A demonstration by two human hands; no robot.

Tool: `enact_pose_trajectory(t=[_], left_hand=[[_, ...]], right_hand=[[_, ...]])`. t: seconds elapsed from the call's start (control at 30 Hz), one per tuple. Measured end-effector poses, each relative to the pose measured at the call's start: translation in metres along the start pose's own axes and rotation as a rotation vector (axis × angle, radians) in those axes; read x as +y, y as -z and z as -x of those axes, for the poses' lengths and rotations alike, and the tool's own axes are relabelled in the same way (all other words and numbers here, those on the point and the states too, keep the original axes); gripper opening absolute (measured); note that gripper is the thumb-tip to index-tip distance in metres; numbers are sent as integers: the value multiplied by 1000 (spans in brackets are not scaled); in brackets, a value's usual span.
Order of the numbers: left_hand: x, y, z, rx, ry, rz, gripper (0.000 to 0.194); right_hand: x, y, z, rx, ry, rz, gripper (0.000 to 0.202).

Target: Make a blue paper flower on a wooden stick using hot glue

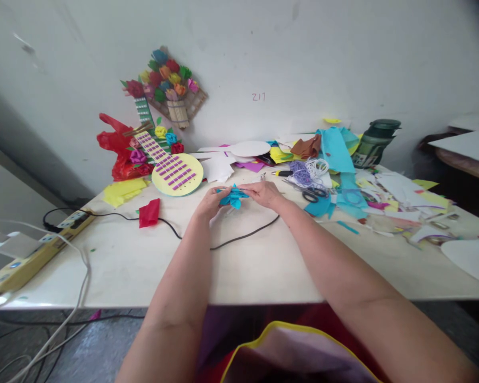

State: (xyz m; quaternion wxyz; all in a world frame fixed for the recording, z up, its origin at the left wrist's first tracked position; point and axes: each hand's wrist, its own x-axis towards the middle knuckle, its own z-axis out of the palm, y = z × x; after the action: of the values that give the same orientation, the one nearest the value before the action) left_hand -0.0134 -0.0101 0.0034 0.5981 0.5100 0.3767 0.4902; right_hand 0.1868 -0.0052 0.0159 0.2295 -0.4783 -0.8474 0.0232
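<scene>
Both my hands meet over the middle of the white table (239, 266), pinching a small blue paper flower (232, 197). My left hand (209, 204) grips its left side with the fingers closed on the folds. My right hand (265, 193) holds its right side, fingertips on the petals. A black cable (245, 235) runs under my wrists across the table.
A yellow paper guitar (174, 173) and a red bag (117, 149) lie at the back left, a red paper scrap (149, 213) nearer. Scissors (313, 194), string, and blue and white paper scraps (343, 175) crowd the right side. A power strip (40, 250) sits at the left edge, a green jug (375, 142) at the back.
</scene>
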Motion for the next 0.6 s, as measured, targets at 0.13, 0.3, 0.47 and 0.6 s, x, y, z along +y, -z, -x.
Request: enact_pose_trajectory(t=[0.13, 0.3, 0.47, 0.6], left_hand=[[-2, 1, -2, -3, 28, 32, 24], [-5, 4, -5, -21, 21, 90, 21], [-4, 3, -3, -39, 30, 128, 18], [-3, 1, -3, 13, 57, 180, 12]], right_hand=[[2, -3, -2, -12, 13, 42, 35], [-1, -2, -3, -15, 8, 144, 37], [-3, -2, -2, -7, 19, 258, 39], [-7, 1, 0, -16, 37, 339, 43]])
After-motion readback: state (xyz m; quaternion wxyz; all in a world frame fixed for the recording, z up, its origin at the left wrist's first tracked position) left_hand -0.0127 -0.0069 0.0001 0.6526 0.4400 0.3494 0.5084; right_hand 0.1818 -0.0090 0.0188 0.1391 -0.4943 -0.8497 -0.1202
